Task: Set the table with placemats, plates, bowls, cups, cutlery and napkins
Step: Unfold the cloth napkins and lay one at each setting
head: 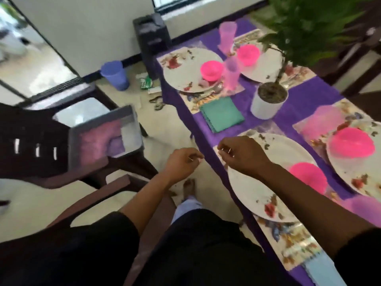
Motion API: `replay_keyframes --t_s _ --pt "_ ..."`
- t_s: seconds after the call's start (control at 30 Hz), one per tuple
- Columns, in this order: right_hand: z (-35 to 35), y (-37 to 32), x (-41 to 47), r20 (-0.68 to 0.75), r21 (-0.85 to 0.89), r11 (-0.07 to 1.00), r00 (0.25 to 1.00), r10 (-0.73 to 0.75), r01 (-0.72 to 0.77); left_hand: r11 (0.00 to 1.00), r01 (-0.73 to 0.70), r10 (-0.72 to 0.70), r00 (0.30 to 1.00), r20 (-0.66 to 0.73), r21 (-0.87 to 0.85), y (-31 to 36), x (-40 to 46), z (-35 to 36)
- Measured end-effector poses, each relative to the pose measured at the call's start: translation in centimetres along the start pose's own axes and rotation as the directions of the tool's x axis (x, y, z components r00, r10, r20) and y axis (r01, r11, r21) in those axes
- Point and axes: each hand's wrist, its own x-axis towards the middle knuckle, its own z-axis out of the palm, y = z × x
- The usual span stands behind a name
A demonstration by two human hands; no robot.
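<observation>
Both hands hover at the near left edge of the desk (292,112). The left hand (182,162) hangs over the floor, fingers loosely curled, holding nothing I can make out. The right hand (243,155) sits above the near plate (257,182), fingers likewise curled and apparently empty, probably between items. A green napkin (221,114) lies beside the far plate (185,67), within a diner's reach. The grey tray (107,133) waits on a chair. No writing is readable.

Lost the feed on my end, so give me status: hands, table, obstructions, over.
Left hand and right hand loosely curled, holding nothing visible. Four plates with pink bowls down; nearest plate under right hand. Potted plant mid-table.
</observation>
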Motion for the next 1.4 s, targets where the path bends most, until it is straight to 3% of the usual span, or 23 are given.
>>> replay_keyframes --t_s 0.3,0.63,0.9,1.0,1.2,1.4 --pt "4.8 -7.5 18.2 0.161 0.050 0.991 0.978 -0.132 0.126 0.939 0.328 -0.343 0.918 -0.199 -0.103 -14.4 5.6 -8.3" --pt "20.6 -11.7 35.1 0.416 0.144 0.975 0.883 -0.216 0.170 0.713 0.701 -0.694 0.710 -0.125 0.025 -35.8 13.5 -12.1" --pt "35.4 -10.9 39.8 0.462 0.232 0.963 0.856 -0.232 0.136 0.538 0.833 -0.837 0.546 -0.040 0.126 -50.2 17.2 -8.7" --pt "38.0 -10.6 40.4 0.459 0.191 0.958 0.844 -0.278 0.212 0.493 0.862 -0.863 0.502 -0.056 0.123 -53.0 17.2 -7.8" --pt "39.3 -10.8 41.3 0.417 0.115 0.946 0.849 -0.324 0.304 0.540 0.832 -0.821 0.554 -0.142 0.127 -55.3 16.6 -8.0" --pt "37.8 -11.3 41.8 0.489 0.119 0.950 0.816 -0.308 0.287 0.510 0.859 -0.852 0.497 -0.165 -0.045 -54.3 16.1 -10.3"
